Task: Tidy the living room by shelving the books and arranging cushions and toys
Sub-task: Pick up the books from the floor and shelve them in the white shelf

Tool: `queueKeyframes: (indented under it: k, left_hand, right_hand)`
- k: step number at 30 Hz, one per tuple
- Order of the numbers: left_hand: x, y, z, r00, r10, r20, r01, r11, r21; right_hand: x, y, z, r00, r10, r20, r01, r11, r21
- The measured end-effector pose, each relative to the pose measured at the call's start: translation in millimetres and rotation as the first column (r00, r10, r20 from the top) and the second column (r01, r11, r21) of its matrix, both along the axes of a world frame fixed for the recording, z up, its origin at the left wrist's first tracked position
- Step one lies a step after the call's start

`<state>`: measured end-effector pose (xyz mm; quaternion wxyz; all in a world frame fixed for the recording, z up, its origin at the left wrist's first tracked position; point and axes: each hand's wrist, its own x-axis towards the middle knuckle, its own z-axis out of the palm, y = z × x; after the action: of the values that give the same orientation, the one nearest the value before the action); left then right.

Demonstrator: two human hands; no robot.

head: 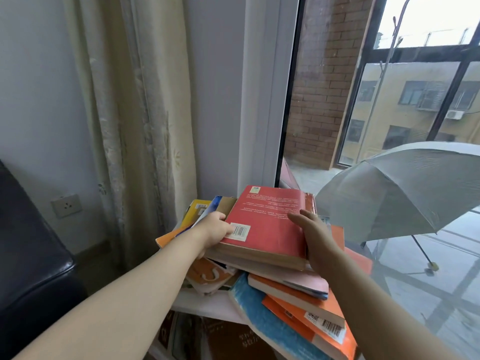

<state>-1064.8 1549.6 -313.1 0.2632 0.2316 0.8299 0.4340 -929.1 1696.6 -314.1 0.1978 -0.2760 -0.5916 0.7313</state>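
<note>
The one head-worn wide-angle camera looks forward and down, close over a pile of books (275,258) at lower centre, a window (337,105) at upper right.

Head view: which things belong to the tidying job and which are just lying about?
Job: red book, gripped at one edge by the left hand, with the right hand flat against the other; book pile under it; white shelf.
Lying about: umbrella, curtain, wall socket, black sofa.
</note>
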Motion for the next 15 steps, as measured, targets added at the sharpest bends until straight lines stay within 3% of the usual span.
queueKeyframes:
  k: [9,12,15]
  left_hand:
    - [-9,-7,5,0.948,0.066,0.312,-0.129,0.975,0.183]
    - [-10,-2,8,0.967,0.053,0.247,-0.077,0.993,0.087]
    - [-9,4,15,0.963,0.047,0.264,-0.046,0.999,-0.01]
  right_hand:
    - [5,-5,-3,0.994,0.108,0.01,-0.108,0.994,0.034]
    - [2,-6,-2,0.989,0.14,0.036,-0.143,0.985,0.097]
    - [3,-2,-1,0.99,0.14,0.012,-0.141,0.988,0.059]
